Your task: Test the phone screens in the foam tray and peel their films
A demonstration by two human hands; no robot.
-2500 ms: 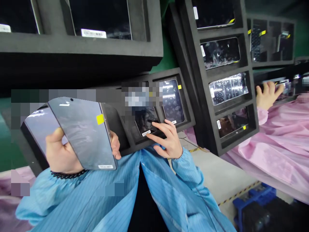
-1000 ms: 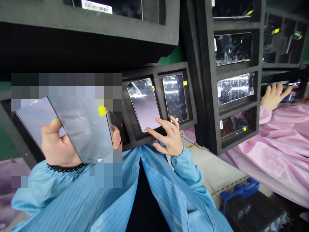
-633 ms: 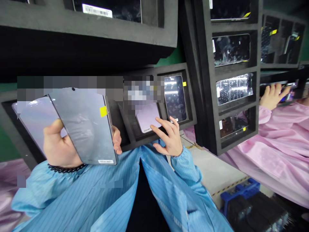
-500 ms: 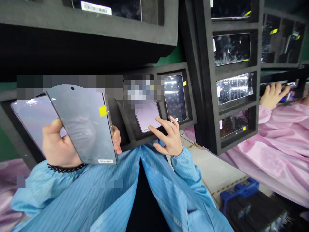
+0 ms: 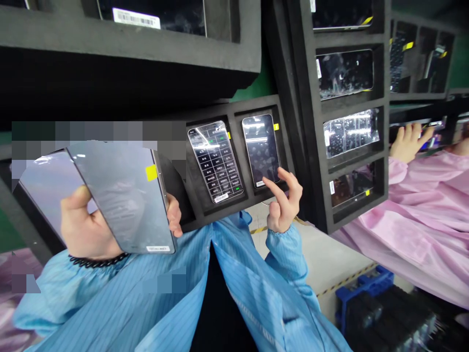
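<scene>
My left hand (image 5: pixel 88 230) is wrapped round a large grey smartphone (image 5: pixel 126 205), thumb on one side and fingertips on the other. A yellow sticker and a white label mark its front. Part of the picture around its top is pixelated. My right hand (image 5: pixel 287 200) has its fingers apart and holds nothing. Its index fingertip is at the lower end of a dark-screened phone (image 5: pixel 261 151); contact is hard to tell. In the neighbouring slot lies a phone with a lit grid menu (image 5: pixel 216 164). Both lie in a black foam tray (image 5: pixel 249 198).
Behind the held phone, a pinkish phone (image 5: pixel 49 183) lies at the left. A taller foam rack (image 5: pixel 350 105) with several wrapped phones stands at right. Another foam tray (image 5: pixel 220 49) overhangs the top. A co-worker's hand (image 5: pixel 408 142) and pink sleeve are at far right; a blue crate (image 5: pixel 361 288) is below.
My right hand has moved right, from the middle phone to the dark one. The middle phone's screen has turned from plain lilac to a grid menu. My left hand keeps its grip.
</scene>
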